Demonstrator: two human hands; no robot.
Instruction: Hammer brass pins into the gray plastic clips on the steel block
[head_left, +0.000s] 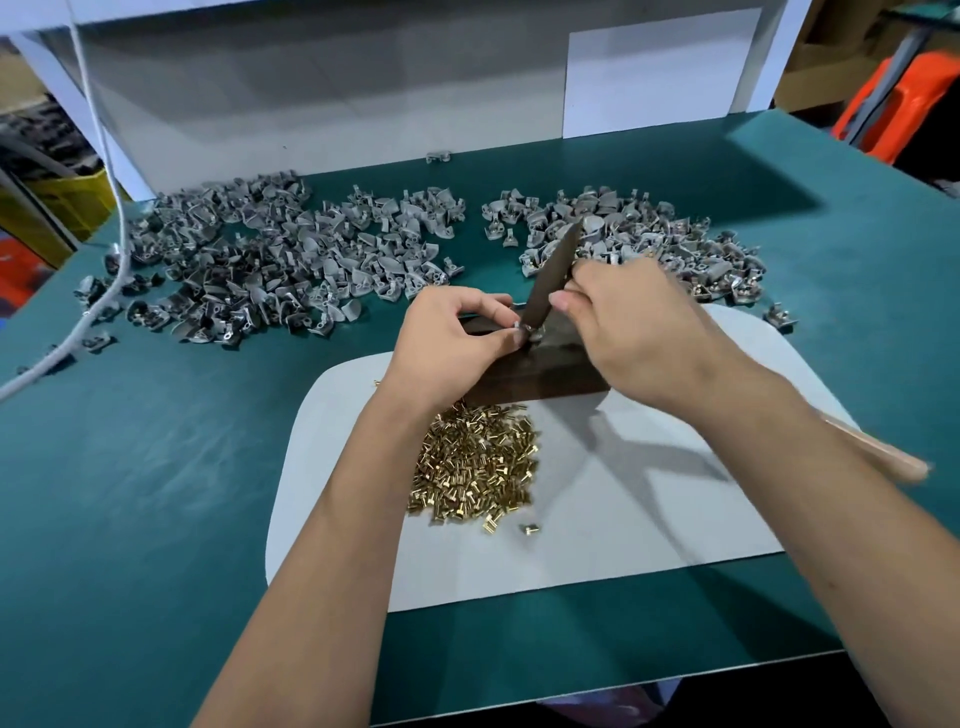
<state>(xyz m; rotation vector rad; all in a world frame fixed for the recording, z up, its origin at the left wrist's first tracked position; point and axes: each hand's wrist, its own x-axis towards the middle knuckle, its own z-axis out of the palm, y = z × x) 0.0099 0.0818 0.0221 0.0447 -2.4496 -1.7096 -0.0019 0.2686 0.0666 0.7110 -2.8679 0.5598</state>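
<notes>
Left hand (457, 338) pinches gray clip (522, 328); right hand (631, 322) grips flat metal bar (553, 278).

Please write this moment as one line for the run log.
left hand: pinches clip on steel block | right hand: grips hammer over clip | brass pins: heaped before block

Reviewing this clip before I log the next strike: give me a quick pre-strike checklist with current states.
1. Clip seated on the steel block: ok, left hand pinches it there.
2. Striking tool gripped by right hand: ok.
3. Pin upright in the clip: cannot tell, hidden by fingers.
4. Left fingertips away from the strike point: not ok, right beside it.
5. Brass pins in reach: ok, heaped before the block.
</notes>
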